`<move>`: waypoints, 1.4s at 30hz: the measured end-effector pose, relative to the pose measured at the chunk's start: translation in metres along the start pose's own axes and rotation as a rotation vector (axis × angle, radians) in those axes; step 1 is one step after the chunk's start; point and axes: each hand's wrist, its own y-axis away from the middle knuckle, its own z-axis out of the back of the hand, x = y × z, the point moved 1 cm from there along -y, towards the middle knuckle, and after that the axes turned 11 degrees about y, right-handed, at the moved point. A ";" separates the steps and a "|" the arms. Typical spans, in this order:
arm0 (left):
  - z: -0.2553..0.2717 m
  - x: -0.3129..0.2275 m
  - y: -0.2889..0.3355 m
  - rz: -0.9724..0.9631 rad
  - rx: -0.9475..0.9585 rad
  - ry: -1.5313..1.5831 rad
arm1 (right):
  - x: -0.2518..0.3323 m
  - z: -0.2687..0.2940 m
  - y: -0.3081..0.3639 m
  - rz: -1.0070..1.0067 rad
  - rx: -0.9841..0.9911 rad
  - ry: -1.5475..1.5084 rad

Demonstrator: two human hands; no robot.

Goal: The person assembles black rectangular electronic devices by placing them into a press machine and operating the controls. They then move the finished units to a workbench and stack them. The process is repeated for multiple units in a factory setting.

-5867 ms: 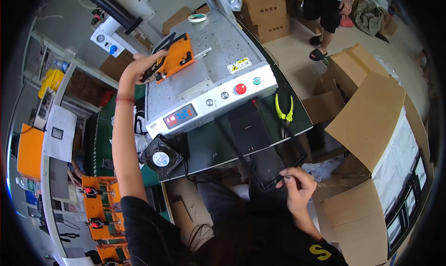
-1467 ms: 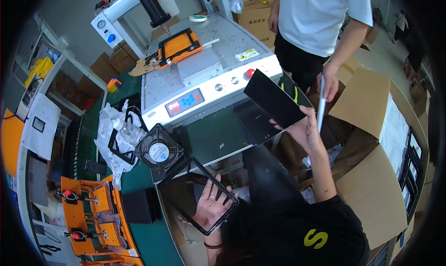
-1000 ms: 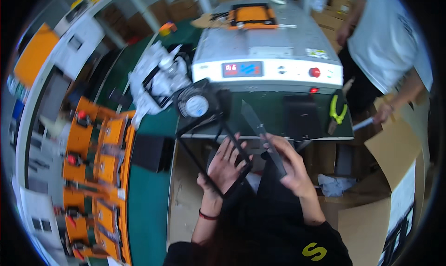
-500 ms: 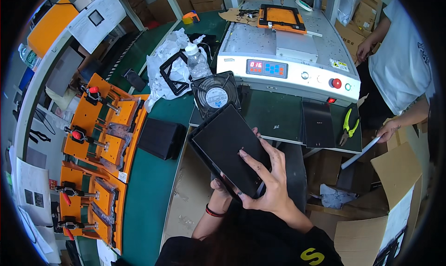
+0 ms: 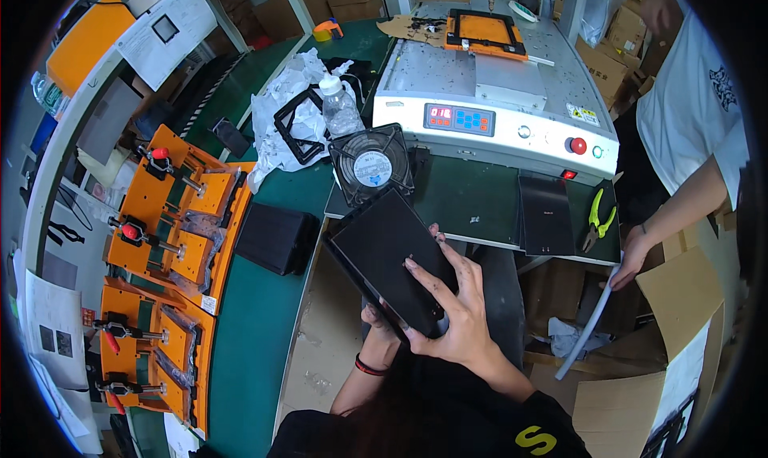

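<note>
Black panel (image 5: 392,258) lower, frame (image 5: 346,261) mostly hidden

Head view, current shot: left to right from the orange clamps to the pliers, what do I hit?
Orange clamps → black block → black panel with the right hand on it → flat black sheet → yellow-green pliers.

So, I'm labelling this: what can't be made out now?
Head view:
Fingers of the left hand: mostly hidden under the flat black rectangular panel.
Head of the white-shirted co-worker: cut off by the upper-right edge.
Print on the thin black rectangular sheet: too small.
</note>
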 end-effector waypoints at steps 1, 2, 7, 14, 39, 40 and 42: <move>-0.004 -0.001 -0.001 -0.016 0.030 -0.069 | -0.003 -0.002 0.001 -0.004 0.001 0.004; -0.003 0.002 -0.001 -0.032 0.014 -0.058 | -0.006 -0.005 0.002 -0.008 0.002 0.008; -0.009 0.007 -0.004 -0.023 -0.060 -0.061 | -0.020 0.000 0.001 -0.004 0.051 -0.018; 0.007 0.011 -0.004 -0.001 -0.130 0.028 | -0.031 -0.005 -0.007 0.034 0.148 0.038; 0.019 -0.148 0.086 -0.343 -0.838 -0.374 | 0.054 -0.152 -0.130 -0.314 0.836 -1.103; 0.015 -0.153 0.088 -0.365 -0.917 -0.587 | 0.062 -0.157 -0.130 -0.290 0.832 -1.086; 0.020 -0.156 0.101 -0.487 -0.955 -0.558 | 0.079 -0.168 -0.126 -0.223 0.817 -1.054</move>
